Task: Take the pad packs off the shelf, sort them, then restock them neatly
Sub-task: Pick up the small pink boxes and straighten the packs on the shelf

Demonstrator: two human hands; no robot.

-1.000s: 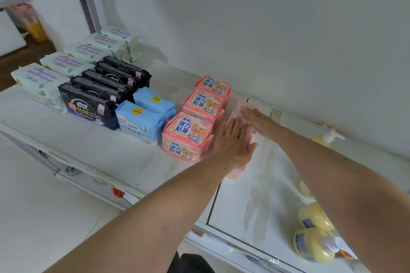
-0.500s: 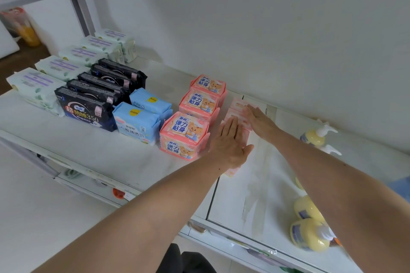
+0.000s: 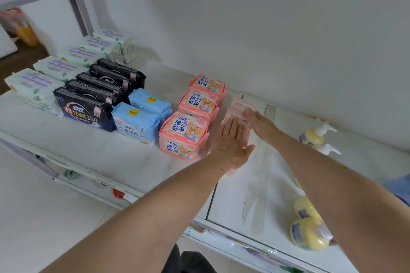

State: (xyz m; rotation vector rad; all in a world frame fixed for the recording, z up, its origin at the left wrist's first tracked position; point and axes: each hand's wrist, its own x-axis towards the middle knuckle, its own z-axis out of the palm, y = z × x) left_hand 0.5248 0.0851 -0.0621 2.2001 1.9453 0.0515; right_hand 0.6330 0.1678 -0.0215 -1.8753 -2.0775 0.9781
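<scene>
Pale pink flat pad packs [image 3: 240, 108] lie in a near-to-far row on the white shelf board [image 3: 93, 146], just right of the three coral-pink bear-print packs [image 3: 185, 134]. Left hand [image 3: 230, 143] rests flat, fingers straight and together, on the near part of the row; right hand [image 3: 260, 123] lies flat on the far part, fingertips on the pack tops. Neither hand grips anything. Step in hand, as judged: squaring this last row. To do it well, press lightly and slide both palms leftward together so the row closes parallel against the bear-print column without riding up. Keep the near end flush with the neighbouring fronts. Yellow pump bottles [image 3: 310, 236] stand well right, clear of the sweep.
</scene>
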